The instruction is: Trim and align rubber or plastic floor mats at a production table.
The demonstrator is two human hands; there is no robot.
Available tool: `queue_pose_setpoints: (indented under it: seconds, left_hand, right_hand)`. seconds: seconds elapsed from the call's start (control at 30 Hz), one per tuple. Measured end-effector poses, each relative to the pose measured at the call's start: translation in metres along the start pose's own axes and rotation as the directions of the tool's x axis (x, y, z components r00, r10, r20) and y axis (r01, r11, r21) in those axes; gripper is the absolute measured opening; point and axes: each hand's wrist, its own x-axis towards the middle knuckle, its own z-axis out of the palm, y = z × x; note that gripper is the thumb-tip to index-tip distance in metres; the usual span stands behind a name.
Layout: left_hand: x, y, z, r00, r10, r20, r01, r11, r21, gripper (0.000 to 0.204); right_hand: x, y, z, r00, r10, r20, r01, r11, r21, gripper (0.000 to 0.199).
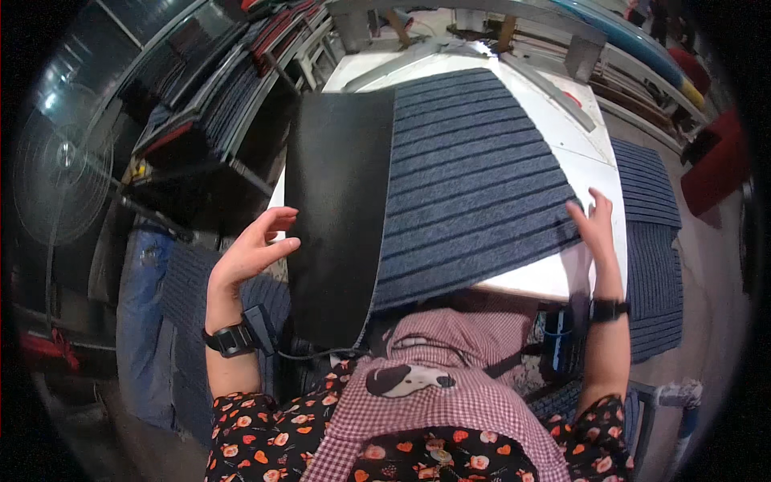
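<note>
A blue-grey mat with dark ribs (474, 177) lies slanted across the white table. Along its left side a smooth black sheet (333, 201) hangs past the table's near edge; I cannot tell whether it is a second mat lying face down or a folded part. My left hand (250, 251) is at the black sheet's left edge, thumb and fingers apart, the tips close to the edge. At the ribbed mat's right edge is my right hand (594, 229), fingers spread, with the thumb by the edge. Whether either hand touches is unclear. Neither grips anything.
A white table (590, 177) has metal bars (554, 92) at its far end. Stacked mats fill a rack (217, 112) at the left, near a standing fan (68, 157). More ribbed mats (650, 241) lie at the right. Blue cloth (144, 321) hangs lower left.
</note>
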Motion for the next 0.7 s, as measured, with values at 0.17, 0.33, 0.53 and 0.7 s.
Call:
queue_pose_setpoints:
  seconds: [0.17,0.33,0.53,0.7]
  left_hand:
    - [-0.013,0.002,0.014,0.976,0.152,0.158,-0.124,0.977,-0.174,0.049]
    - [0.033,-0.006,-0.005,0.956,0.294,0.000,-0.293,0.951,-0.100,0.037]
    - [0.008,0.025,0.050,0.826,0.539,0.165,-0.554,0.722,0.415,0.077]
    - [-0.034,-0.011,0.123,0.865,0.468,0.184,-0.451,0.559,0.696,0.094]
  right_hand:
    - [0.043,-0.001,0.012,0.981,0.113,0.155,-0.100,0.991,-0.090,0.068]
    - [-0.010,-0.056,0.052,0.964,-0.162,0.211,0.171,0.985,-0.028,0.066]
    - [0.014,-0.027,0.030,0.987,-0.156,-0.038,0.131,0.921,-0.366,0.074]
    - [0.040,-0.035,0.025,0.996,-0.060,0.061,0.069,0.981,-0.179,0.071]
